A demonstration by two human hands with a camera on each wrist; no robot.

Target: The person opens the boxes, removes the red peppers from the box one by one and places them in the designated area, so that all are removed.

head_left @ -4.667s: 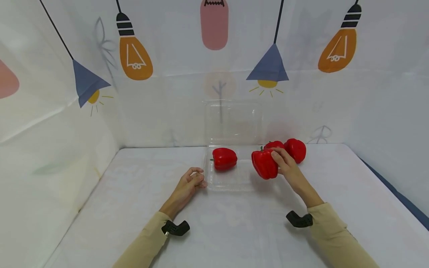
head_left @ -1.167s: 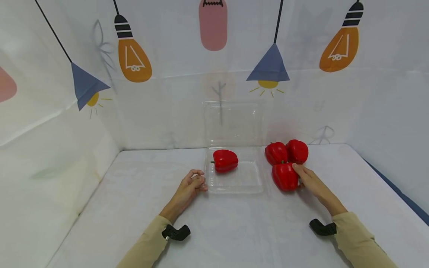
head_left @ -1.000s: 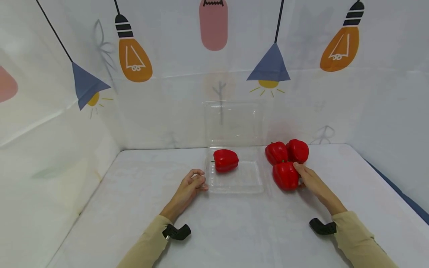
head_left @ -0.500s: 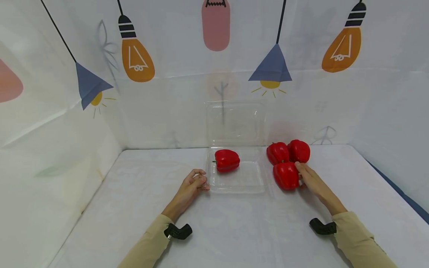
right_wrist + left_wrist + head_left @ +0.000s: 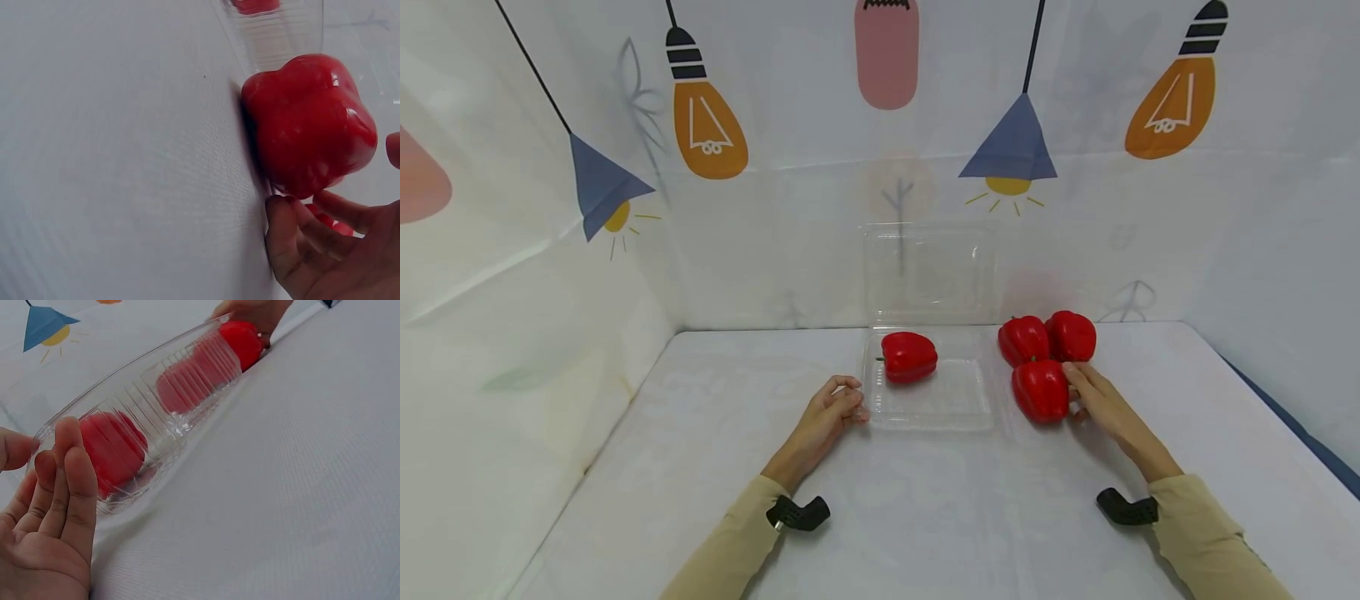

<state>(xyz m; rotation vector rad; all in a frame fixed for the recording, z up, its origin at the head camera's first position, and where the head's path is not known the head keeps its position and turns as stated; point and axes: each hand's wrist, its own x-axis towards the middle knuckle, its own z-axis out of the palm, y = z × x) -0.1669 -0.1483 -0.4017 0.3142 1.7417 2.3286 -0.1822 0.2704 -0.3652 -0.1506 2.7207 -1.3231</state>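
In the head view, a red bell pepper (image 5: 908,357) lies on its side in the left part of a clear plastic clamshell box (image 5: 932,420). My left hand (image 5: 823,423) is at the box's left edge, its fingers loosely bent and touching or very near the wall. In the left wrist view, those fingers (image 5: 80,481) stand before the clear wall. My right hand (image 5: 1101,407) is right beside the nearest bell pepper (image 5: 1039,392) on the table. In the right wrist view, the thumb (image 5: 394,150) stands apart from this pepper, while fingertips are at its side.
Two more red bell peppers, one on the left (image 5: 1022,341) and one on the right (image 5: 1072,336), sit behind the nearest one. The box's clear lid (image 5: 928,275) stands raised against the printed backdrop (image 5: 790,250). A white cloth covers the table (image 5: 925,517).
The pepper that my right hand held over the box's right side now rests on the table, right of the box. Lately the right hand has eased slightly off it. My left hand stays put.
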